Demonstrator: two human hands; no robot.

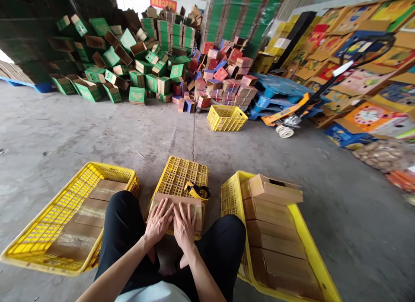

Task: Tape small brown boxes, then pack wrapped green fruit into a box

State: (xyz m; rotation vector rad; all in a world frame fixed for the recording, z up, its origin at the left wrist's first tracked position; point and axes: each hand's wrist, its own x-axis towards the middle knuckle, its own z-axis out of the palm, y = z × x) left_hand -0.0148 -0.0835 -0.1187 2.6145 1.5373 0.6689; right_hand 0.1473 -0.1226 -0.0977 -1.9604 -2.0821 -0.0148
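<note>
Both hands lie flat on a brown cardboard box (197, 209) that rests on an upturned yellow crate (178, 174) between my knees. My left hand (158, 222) is on the box's left half, fingers stretched out. Beside it my right hand (184, 224) presses on the middle, fingers spread, thumbs close together. A yellow tape dispenser (197, 191) lies on the crate just behind the box. To my left, a yellow crate (32, 232) holds several taped boxes (78, 239). On my right, another yellow crate (231, 196) holds a row of boxes (282, 241), with one tilted box (275, 189) on its far end.
An empty yellow basket (227, 118) stands farther off on the concrete floor (155, 137). Behind it are heaps of green boxes (136, 79) and red boxes (220, 75). An orange pallet jack (292, 111) stands by blue pallets (275, 88) and stacked fruit cartons (366, 116).
</note>
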